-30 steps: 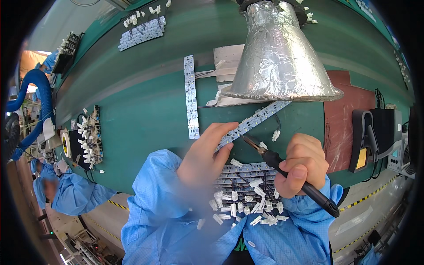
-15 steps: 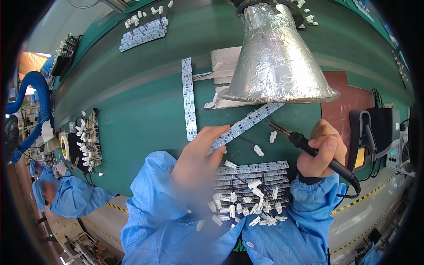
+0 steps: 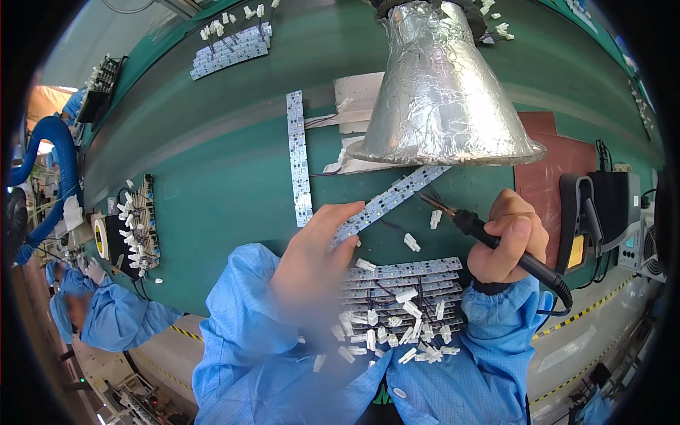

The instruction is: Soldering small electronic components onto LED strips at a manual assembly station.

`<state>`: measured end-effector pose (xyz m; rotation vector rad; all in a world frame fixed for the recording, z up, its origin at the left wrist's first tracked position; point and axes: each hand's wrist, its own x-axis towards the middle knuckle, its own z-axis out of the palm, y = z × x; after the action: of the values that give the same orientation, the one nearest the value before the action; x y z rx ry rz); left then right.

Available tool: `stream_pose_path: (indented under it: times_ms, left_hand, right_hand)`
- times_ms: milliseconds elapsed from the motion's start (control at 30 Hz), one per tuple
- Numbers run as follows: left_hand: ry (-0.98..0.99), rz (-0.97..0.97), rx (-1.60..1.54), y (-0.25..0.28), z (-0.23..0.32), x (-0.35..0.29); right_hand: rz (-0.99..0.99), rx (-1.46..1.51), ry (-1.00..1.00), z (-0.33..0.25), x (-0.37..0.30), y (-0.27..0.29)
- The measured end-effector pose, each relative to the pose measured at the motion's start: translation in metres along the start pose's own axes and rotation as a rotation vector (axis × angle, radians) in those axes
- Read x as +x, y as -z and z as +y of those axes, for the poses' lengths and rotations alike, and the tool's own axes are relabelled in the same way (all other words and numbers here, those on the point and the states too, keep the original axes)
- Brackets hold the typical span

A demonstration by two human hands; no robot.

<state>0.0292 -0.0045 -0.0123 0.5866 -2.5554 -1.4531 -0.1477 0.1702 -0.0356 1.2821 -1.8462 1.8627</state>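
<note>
Between the thumb and fingers of my left hand is the near end of a white LED circuit strip, slanting up to the right with its far end under the foil-covered hood. My right hand grips a black-handled soldering iron. Its tip points left, close beside the strip's lower edge; I cannot tell whether they touch. A white connector on a dark wire lies just below the strip. Another LED strip lies upright to the left. A stack of LED strips with white connectors sits right before me.
The foil-covered fume hood hangs over the work area. On the right stand a soldering iron holder and a soldering station. More wired strips stand at left, and others lie far left. A co-worker's blue sleeve shows at left.
The soldering iron in my right hand has moved slightly left, its tip nearer the strip. My left hand still holds the strip; the whole view has shifted a little.
</note>
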Motion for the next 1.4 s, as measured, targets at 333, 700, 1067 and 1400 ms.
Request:
stream_pose_path:
  times_ms: [333,700,1067,1400]
  left_hand:
    - [-0.004,0.004,0.013,-0.002,0.001,0.000]
    - [-0.009,0.013,0.025,-0.004,0.002,0.000]
    - [-0.104,0.048,-0.040,0.014,-0.004,0.003]
    - [-0.103,0.072,0.037,0.015,-0.011,0.005]
  right_hand:
    - [0.026,-0.002,-0.022,-0.001,0.001,-0.003]
    - [0.050,0.014,-0.061,-0.001,0.000,-0.005]
    - [0.421,0.017,-0.150,0.014,0.013,0.018]
    - [0.261,-0.136,-0.191,0.016,0.006,0.016]
